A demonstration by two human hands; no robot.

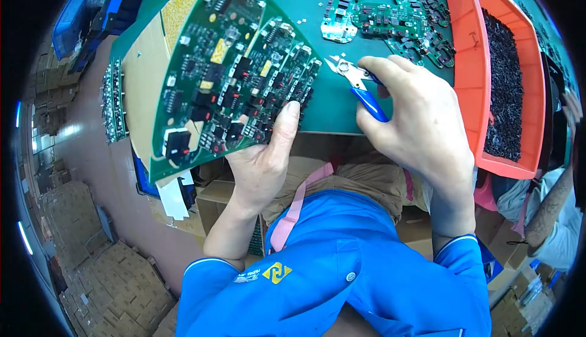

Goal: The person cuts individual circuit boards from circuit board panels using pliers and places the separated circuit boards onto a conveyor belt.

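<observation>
Left hand (pixel 264 159) grips, thumb (pixel 283 129) extended — right hand (pixel 421 108) curls, knuckles bent.

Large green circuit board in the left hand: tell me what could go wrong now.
The blue-handled metal cutters in the right hand point toward the large green circuit board studded with components and might nick it. The left hand holds the tilted board by its near edge, so it could slip.

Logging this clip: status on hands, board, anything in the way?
Left hand gripping circuit board, tilted. Right hand holding blue-handled cutters, apart from board. Nothing visible between them.
</observation>
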